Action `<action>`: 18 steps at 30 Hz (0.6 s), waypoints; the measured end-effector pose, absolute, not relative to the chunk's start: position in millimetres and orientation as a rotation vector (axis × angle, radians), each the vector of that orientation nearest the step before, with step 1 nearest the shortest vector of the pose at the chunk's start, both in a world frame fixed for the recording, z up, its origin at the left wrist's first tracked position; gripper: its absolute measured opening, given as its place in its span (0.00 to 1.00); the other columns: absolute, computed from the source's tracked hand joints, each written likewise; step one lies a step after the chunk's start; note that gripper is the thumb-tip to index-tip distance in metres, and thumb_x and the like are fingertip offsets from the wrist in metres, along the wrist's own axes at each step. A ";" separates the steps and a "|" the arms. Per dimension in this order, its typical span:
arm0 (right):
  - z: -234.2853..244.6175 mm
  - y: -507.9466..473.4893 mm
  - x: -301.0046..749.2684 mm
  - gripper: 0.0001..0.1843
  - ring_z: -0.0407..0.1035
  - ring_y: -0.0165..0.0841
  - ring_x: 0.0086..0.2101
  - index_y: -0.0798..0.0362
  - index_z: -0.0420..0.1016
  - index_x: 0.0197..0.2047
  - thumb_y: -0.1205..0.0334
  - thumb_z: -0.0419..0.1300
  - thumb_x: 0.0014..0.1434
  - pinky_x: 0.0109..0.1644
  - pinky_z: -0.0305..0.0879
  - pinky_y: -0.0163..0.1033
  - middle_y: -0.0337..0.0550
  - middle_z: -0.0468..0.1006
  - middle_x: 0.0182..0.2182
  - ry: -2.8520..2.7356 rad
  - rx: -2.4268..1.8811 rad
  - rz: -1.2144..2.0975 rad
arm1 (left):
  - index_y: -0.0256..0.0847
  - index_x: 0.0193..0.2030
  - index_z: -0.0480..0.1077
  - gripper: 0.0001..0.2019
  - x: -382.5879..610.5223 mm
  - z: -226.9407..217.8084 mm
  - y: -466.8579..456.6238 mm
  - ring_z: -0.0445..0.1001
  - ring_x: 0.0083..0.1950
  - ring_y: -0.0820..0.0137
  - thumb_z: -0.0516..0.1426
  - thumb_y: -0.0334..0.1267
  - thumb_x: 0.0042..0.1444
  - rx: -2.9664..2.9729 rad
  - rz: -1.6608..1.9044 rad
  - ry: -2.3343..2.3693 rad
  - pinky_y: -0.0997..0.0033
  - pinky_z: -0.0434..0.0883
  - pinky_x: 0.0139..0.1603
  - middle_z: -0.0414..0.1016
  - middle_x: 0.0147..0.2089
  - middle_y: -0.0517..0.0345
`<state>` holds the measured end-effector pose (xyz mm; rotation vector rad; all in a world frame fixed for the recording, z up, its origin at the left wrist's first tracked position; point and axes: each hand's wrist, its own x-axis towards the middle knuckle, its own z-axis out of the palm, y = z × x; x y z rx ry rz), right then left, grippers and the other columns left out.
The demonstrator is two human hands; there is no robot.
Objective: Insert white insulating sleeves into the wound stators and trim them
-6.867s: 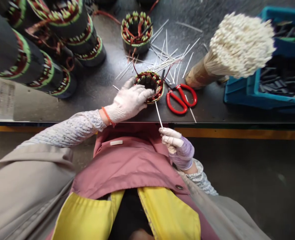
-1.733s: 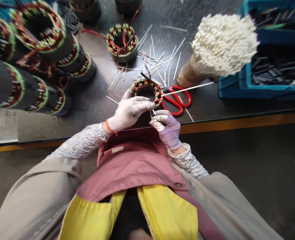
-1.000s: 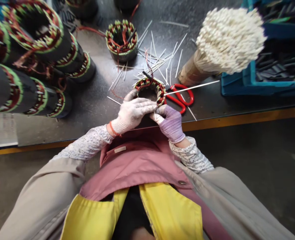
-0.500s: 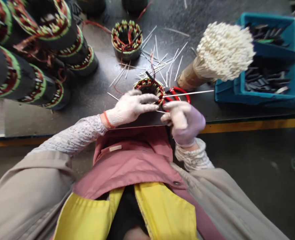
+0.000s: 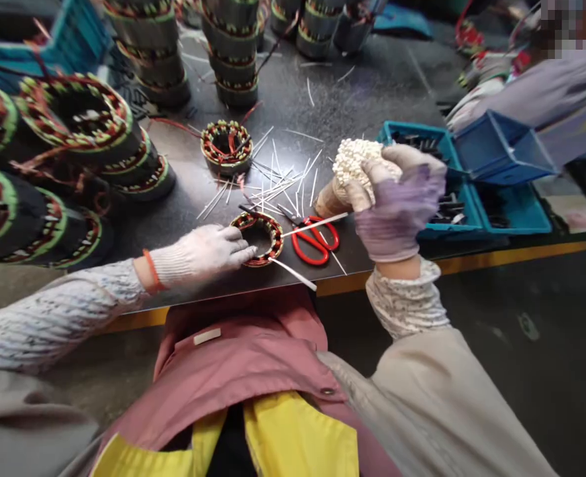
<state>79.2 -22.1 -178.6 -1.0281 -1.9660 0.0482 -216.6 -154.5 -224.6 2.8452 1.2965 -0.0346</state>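
My left hand point(image 5: 206, 255), in a white knit glove, holds the near left side of a small motor stator point(image 5: 277, 232), its fingertips at the ring's inner rim. Two white cords stick out from the stator's right side; one point(image 5: 295, 273) points towards the table edge. My right hand point(image 5: 396, 205), in a purple-palmed glove, has its thumb and fingers curved over the top of an upright bundle of white cords point(image 5: 355, 159). The fingertips touch the cord ends and partly cover them. Between the hands lie red-handled scissors point(image 5: 317, 242).
A second small stator point(image 5: 226, 149) stands behind loose white cord pieces point(image 5: 285, 182). Stacks of stators point(image 5: 138, 156) fill the left and back. Blue bins point(image 5: 514, 209) with dark pieces stand at right, near another person's sleeve point(image 5: 526, 93). The table edge point(image 5: 342, 283) runs in front.
My right hand has moved from beside the stator up and right onto the bundle of cords. My left hand stays at the stator, its fingers now lower on the ring. The view has shifted.
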 end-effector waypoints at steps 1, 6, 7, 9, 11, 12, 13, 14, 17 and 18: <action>-180.2 -10.1 80.4 0.15 0.60 0.49 0.59 0.47 0.81 0.43 0.52 0.73 0.54 0.71 0.48 0.64 0.47 0.76 0.54 -2.016 -1.044 0.017 | 0.48 0.61 0.72 0.19 -217.3 -223.6 -154.5 0.77 0.49 0.61 0.55 0.34 0.65 2.835 -0.045 1.299 0.66 0.71 0.39 0.82 0.49 0.51; -198.6 12.7 73.1 0.08 0.59 0.48 0.57 0.46 0.81 0.37 0.53 0.70 0.58 0.70 0.45 0.66 0.47 0.79 0.48 -2.098 -1.121 -0.006 | 0.46 0.65 0.69 0.22 -211.4 -220.3 -163.2 0.75 0.51 0.61 0.52 0.31 0.65 2.817 -0.034 1.379 0.66 0.71 0.39 0.80 0.53 0.50; -199.4 9.2 73.8 0.09 0.61 0.48 0.56 0.48 0.81 0.36 0.53 0.70 0.58 0.69 0.47 0.66 0.48 0.80 0.46 -2.083 -1.108 -0.029 | 0.47 0.64 0.69 0.22 -211.4 -220.6 -165.3 0.74 0.53 0.61 0.51 0.31 0.66 2.812 -0.007 1.366 0.65 0.71 0.42 0.79 0.56 0.50; -193.8 -2.4 75.6 0.10 0.67 0.47 0.52 0.50 0.81 0.34 0.53 0.69 0.59 0.65 0.56 0.62 0.49 0.81 0.41 -2.028 -1.015 -0.074 | 0.47 0.64 0.70 0.22 -213.1 -222.1 -167.5 0.73 0.56 0.61 0.49 0.31 0.66 2.800 0.042 1.351 0.62 0.71 0.48 0.77 0.60 0.51; -179.8 -16.0 72.7 0.11 0.73 0.40 0.46 0.51 0.80 0.34 0.53 0.65 0.63 0.58 0.65 0.52 0.45 0.82 0.37 -1.897 -0.905 -0.045 | 0.47 0.63 0.70 0.21 -214.9 -224.3 -166.4 0.73 0.57 0.60 0.48 0.32 0.67 2.815 0.001 1.369 0.60 0.71 0.49 0.77 0.59 0.51; -171.1 -22.4 68.5 0.12 0.75 0.36 0.43 0.50 0.80 0.33 0.53 0.63 0.64 0.54 0.67 0.47 0.40 0.82 0.35 -1.813 -0.884 0.034 | 0.45 0.63 0.70 0.21 -215.0 -225.4 -164.7 0.74 0.55 0.59 0.47 0.33 0.67 2.831 -0.055 1.371 0.61 0.71 0.47 0.78 0.57 0.51; -162.4 -28.0 62.7 0.12 0.77 0.33 0.40 0.50 0.79 0.30 0.54 0.62 0.63 0.51 0.68 0.43 0.36 0.81 0.32 -1.721 -0.897 0.150 | 0.44 0.64 0.70 0.21 -214.3 -226.5 -162.7 0.74 0.54 0.59 0.47 0.33 0.67 2.841 -0.109 1.371 0.62 0.70 0.43 0.79 0.55 0.52; -154.7 -32.7 56.1 0.13 0.77 0.31 0.36 0.49 0.76 0.27 0.53 0.63 0.61 0.47 0.68 0.41 0.33 0.80 0.28 -1.626 -0.933 0.291 | 0.44 0.64 0.70 0.22 -212.9 -227.5 -160.6 0.74 0.52 0.58 0.47 0.34 0.68 2.839 -0.142 1.370 0.63 0.69 0.38 0.80 0.54 0.52; -144.5 -38.8 39.3 0.17 0.73 0.25 0.25 0.48 0.68 0.20 0.53 0.66 0.53 0.40 0.66 0.38 0.27 0.73 0.19 -1.412 -0.976 0.596 | 0.43 0.65 0.70 0.22 -206.3 -230.0 -156.7 0.73 0.51 0.56 0.50 0.40 0.67 2.767 -0.084 1.388 0.63 0.67 0.34 0.80 0.54 0.52; -146.2 -38.0 36.9 0.16 0.73 0.23 0.25 0.48 0.68 0.20 0.54 0.67 0.52 0.39 0.66 0.37 0.26 0.71 0.18 -1.390 -0.932 0.603 | 0.44 0.66 0.70 0.22 -204.4 -230.8 -156.5 0.73 0.52 0.55 0.52 0.42 0.67 2.731 -0.042 1.401 0.63 0.68 0.36 0.80 0.55 0.52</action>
